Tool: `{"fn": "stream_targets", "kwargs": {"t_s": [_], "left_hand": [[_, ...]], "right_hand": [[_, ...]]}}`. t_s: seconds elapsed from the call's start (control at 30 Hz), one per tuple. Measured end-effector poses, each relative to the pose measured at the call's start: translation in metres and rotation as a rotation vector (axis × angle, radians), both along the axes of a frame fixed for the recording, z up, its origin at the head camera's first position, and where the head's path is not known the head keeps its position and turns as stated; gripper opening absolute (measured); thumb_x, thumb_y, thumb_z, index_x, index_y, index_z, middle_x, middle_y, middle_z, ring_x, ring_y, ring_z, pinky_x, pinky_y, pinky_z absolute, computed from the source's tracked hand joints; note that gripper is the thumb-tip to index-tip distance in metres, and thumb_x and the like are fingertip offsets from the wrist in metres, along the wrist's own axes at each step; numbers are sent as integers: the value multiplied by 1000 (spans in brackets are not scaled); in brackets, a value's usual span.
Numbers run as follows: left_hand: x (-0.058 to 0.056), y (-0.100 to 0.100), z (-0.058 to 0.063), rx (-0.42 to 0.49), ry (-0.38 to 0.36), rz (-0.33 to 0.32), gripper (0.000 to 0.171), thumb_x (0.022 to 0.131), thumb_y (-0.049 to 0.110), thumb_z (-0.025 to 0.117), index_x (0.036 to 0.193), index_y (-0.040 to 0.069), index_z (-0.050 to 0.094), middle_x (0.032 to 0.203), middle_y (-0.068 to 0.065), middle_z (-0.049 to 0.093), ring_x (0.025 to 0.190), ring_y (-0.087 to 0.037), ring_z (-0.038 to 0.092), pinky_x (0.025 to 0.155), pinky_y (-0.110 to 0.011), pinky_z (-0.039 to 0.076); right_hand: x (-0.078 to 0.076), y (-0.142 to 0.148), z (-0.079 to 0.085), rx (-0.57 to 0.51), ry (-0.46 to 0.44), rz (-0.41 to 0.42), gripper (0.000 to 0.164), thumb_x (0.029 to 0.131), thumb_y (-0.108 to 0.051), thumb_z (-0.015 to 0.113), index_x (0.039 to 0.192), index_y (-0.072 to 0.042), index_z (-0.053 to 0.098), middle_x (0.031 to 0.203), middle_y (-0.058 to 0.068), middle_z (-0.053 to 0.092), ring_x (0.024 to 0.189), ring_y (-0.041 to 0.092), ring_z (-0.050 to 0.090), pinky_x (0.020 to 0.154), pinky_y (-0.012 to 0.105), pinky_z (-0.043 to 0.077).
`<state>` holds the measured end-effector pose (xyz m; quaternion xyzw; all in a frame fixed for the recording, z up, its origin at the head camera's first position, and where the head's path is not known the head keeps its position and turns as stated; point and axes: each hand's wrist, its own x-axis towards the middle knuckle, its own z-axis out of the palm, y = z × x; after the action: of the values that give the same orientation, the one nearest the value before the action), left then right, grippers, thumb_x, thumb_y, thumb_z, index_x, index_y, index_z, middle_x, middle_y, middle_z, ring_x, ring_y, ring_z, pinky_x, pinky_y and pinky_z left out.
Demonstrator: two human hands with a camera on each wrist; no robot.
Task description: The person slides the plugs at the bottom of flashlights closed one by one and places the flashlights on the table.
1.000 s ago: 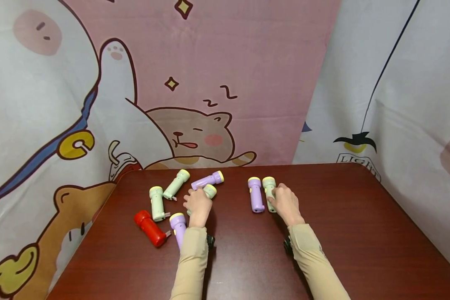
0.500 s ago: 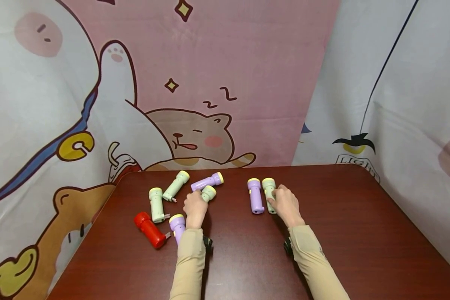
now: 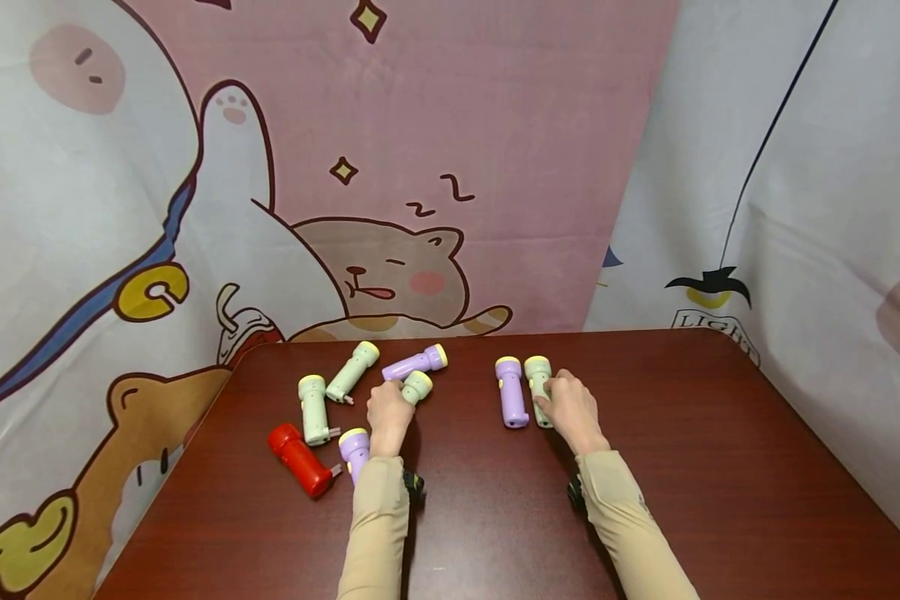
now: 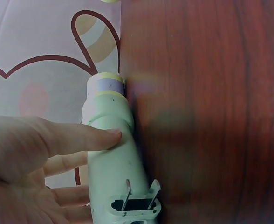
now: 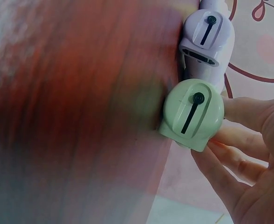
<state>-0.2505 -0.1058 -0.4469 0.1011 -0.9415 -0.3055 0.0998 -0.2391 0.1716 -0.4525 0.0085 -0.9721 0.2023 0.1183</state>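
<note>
Red flashlight [image 3: 300,461] lies aslant at the far left of the brown table [image 3: 480,525], prongs [image 3: 336,470] out at its lower end. Just behind it is the outer green flashlight [image 3: 314,410], yellow-rimmed head away from the person. Next come the slanted green flashlight [image 3: 352,372], farther back, and the near purple flashlight [image 3: 354,450]; the left sleeve [image 3: 378,517] hides the near end of this one and covers more of it than a second ago.

The left hand [image 3: 390,414] pinches the gripped green flashlight [image 3: 417,386], the gap between digits closed down to the barrel's width: thumb on one side, fingers behind. Those fingertips are hidden, so how firmly they press I cannot tell. This hand has slid slightly leftward in the last second, and the flashlight's tail end, then peeking out beside the fingers, is now covered in the head view. Its metal prongs [image 4: 153,193] stand out in the left wrist view. The far purple flashlight [image 3: 416,363] lies just beyond its head.

Well to the right, the lone purple flashlight [image 3: 512,393] points away from the person. Just beside it lies the rightmost green flashlight [image 3: 537,385], held between thumb and fingers of the right hand [image 3: 572,408], parted only by the barrel; this grip matches the earlier frames.
</note>
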Motion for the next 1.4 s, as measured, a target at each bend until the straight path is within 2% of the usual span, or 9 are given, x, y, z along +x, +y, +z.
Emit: {"fn": "stream_targets", "kwargs": {"t_s": [0.4,0.47,0.6,0.73,0.93,1.17,1.4], "left_hand": [[2,-4,0,31,34,-25,13,68,-6,62,67,5,57,62,-6,45,61,-26,45,56,-35,36],[3,-4,1,38,42,-27,11,67,-6,64,72,4,63,63,-8,49,61,-27,48,57,-36,38],[5,-4,3,40,84,-30,26,64,-4,67,89,3,72,71,-14,63,61,-32,55,58,-43,44],[7,-3,5,45,113,-29,34,64,-3,69,96,3,73,79,-18,69,64,-35,60,61,-47,47],[8,-2,7,68,117,-23,36,66,0,72,101,5,72,81,-18,69,66,-34,59,61,-45,46],[11,3,9,107,141,-16,39,69,6,77,107,1,69,87,-22,70,71,-38,62,65,-47,47],[16,11,9,145,145,-6,40,71,10,78,109,1,68,89,-23,69,69,-38,61,63,-47,47]], "right_hand": [[2,0,-2,-1,17,-3,20,80,-20,75,92,-4,71,85,11,58,68,29,58,59,44,48],[2,0,-2,0,17,-4,22,80,-20,75,94,-3,72,86,11,58,69,30,59,60,44,49],[2,0,-4,-4,15,1,26,81,-19,74,99,-1,71,89,12,60,69,28,60,61,43,50],[2,0,-4,-8,11,5,25,81,-18,74,99,0,71,90,12,60,67,26,59,59,41,49],[2,0,-3,-6,14,3,27,82,-19,73,100,0,71,90,12,60,69,27,59,60,42,50],[2,-2,-3,7,26,5,21,81,-20,73,94,-3,71,88,12,60,69,28,59,59,43,48],[2,-2,-3,21,37,6,16,81,-19,74,87,-5,70,86,12,59,69,30,60,58,43,48]]}}
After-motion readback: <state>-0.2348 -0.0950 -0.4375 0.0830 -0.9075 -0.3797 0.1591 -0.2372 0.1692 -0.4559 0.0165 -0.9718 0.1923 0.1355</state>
